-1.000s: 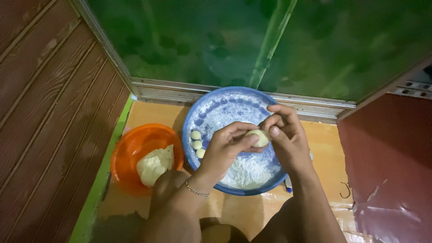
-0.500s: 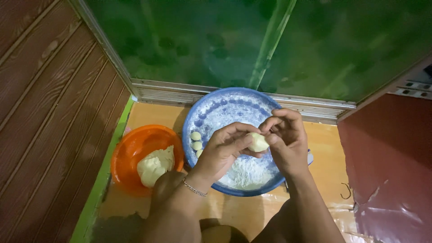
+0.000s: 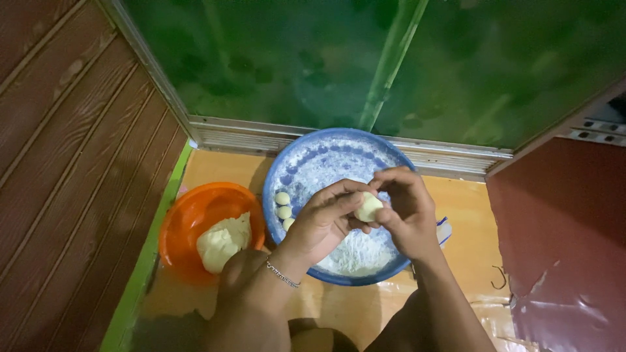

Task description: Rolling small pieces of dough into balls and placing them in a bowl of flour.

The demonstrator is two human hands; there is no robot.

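Observation:
Both my hands meet above a round blue tray [image 3: 326, 153] dusted with flour. My left hand [image 3: 324, 221] and my right hand [image 3: 405, 212] pinch a small pale dough ball [image 3: 368, 207] between their fingertips. Three small dough balls [image 3: 283, 211] lie in a row on the tray's left side. A heap of white flour [image 3: 355, 251] sits in the near part of the tray. To the left, an orange bowl [image 3: 195, 212] holds a large lump of dough [image 3: 222, 241]. A thin bracelet [image 3: 282, 274] is on my left wrist.
The tray and bowl rest on a yellow-orange floor [image 3: 469, 215]. A brown wooden panel wall [image 3: 72, 163] rises on the left, a green pane with a metal frame [image 3: 365, 65] stands behind, and a dark red surface [image 3: 561, 241] is on the right.
My hands have shifted slightly, turning the dough ball between the fingers. The tray and bowl have not moved.

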